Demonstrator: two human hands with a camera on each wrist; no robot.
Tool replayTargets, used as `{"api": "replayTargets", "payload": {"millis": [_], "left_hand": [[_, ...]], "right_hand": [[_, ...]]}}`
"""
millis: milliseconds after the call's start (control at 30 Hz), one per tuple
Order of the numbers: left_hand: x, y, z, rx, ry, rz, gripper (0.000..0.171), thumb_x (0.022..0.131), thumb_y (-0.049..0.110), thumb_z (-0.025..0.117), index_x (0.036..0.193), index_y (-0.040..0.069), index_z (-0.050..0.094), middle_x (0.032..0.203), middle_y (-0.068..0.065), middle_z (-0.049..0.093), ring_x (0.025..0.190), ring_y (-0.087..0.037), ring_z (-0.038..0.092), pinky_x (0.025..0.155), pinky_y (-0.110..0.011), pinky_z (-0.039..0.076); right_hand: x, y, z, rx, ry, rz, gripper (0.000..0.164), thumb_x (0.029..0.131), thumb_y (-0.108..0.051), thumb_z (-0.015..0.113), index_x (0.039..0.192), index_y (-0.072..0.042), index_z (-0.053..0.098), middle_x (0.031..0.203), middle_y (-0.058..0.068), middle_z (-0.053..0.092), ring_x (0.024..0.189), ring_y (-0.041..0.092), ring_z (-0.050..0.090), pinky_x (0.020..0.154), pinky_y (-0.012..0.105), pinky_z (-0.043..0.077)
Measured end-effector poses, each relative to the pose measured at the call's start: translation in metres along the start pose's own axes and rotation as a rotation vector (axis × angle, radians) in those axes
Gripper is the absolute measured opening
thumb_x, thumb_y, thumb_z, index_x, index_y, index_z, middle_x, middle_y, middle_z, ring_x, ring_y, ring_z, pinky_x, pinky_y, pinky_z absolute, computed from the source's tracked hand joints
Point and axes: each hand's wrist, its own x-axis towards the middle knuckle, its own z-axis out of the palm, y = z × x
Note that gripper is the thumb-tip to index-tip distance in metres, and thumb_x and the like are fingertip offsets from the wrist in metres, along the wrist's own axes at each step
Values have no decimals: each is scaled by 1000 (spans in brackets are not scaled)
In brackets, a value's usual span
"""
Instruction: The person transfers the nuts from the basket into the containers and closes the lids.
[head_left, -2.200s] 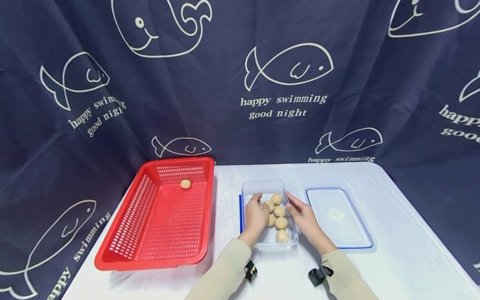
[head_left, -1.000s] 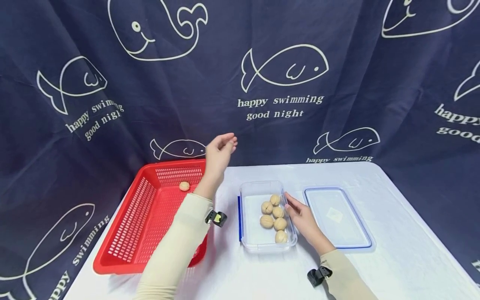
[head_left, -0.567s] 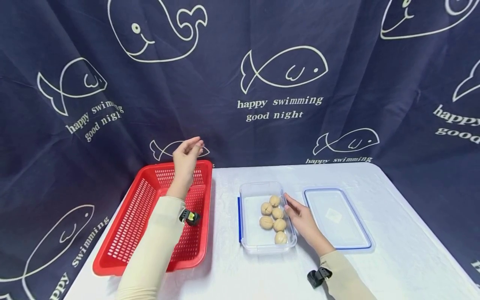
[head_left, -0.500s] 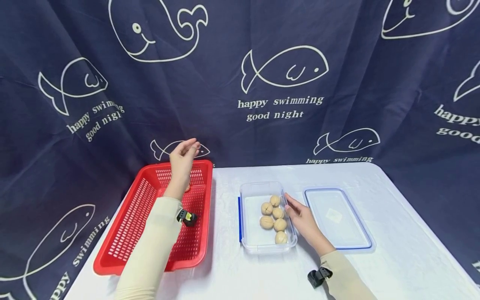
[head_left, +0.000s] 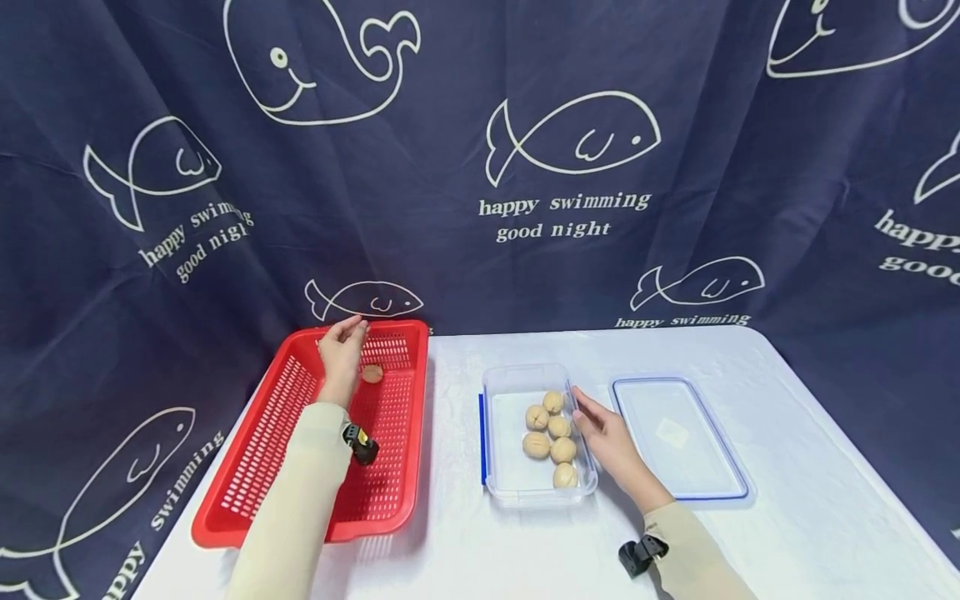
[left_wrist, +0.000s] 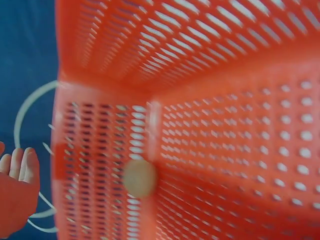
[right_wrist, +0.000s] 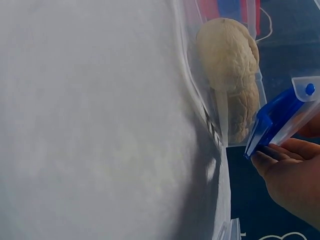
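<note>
My left hand (head_left: 342, 354) hovers over the far part of the red plastic basket (head_left: 408, 500), its fingers loosely bent around nothing. A single walnut (head_left: 372, 374) lies near the basket's back wall, just right of that hand and shaded by it. In the left wrist view the walnut (left_wrist: 140, 178) looks blurred, while the hand (left_wrist: 20, 190) shows at the left edge. My right hand (head_left: 611, 446) holds the right side of the clear plastic food container (head_left: 525, 500). Its fingers lie at a blue latch (right_wrist: 280, 112) in the right wrist view. Several walnuts (head_left: 536, 445) sit inside the container.
The container's clear lid (head_left: 675, 467) with a blue seal lies flat to the right, beyond my right hand. Another blue latch (head_left: 482, 440) hangs along the container's left side. Behind the white-covered table (head_left: 465, 550) hangs a dark blue fish-print curtain (head_left: 570, 275).
My left hand has left the container, swung up and left, then come down over the basket. The walnuts in the container stay put, and my right hand keeps its place at the container.
</note>
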Motion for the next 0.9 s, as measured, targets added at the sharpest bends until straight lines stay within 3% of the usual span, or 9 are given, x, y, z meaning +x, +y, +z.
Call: {"api": "replayTargets", "payload": {"millis": [100,167,333,633,733,900], "left_hand": [[3,-12,-6,73,49,-21,25,89,-2,63,111,-14,63,74,6,62,67,5,57,73,-14,50],[3,-19,-10,144,77,-48,25,88,-2,63,110,-13,64,75,5,61,66,5,52,66,-11,45],[3,-31,-16,285,99,-147,25,87,0,63,110,-10,65,98,-16,65,73,-1,51,67,-12,41],[0,-43,-26,434,-54,-344,32,91,0,57,122,-8,59,121,-23,57,102,-27,52,90,-35,45],[-1,-46,-27,479,-108,-372,37,88,0,59,124,-9,56,123,-24,55,105,-29,50,94,-39,43],[-3,-50,-25,541,-197,-362,43,85,1,66,124,-12,53,124,-27,54,106,-31,50,95,-43,44]], "right_hand": [[1,0,0,4,-1,-2,46,99,-7,50,144,-2,40,147,19,38,134,35,39,108,36,32],[1,-1,0,7,-2,-3,46,99,-7,50,144,-2,40,147,19,38,134,35,39,108,36,32],[0,-1,0,16,-3,-2,46,99,-6,50,143,-1,40,147,19,38,134,35,39,108,36,32],[0,-3,-1,15,0,17,46,99,-7,50,144,-2,40,147,18,39,134,34,39,108,35,32],[-1,-3,0,18,3,14,46,99,-7,50,143,-1,41,147,18,39,134,34,39,108,34,32],[-1,-1,0,38,8,-23,45,98,-5,51,142,2,41,146,20,39,133,36,40,104,28,35]]}}
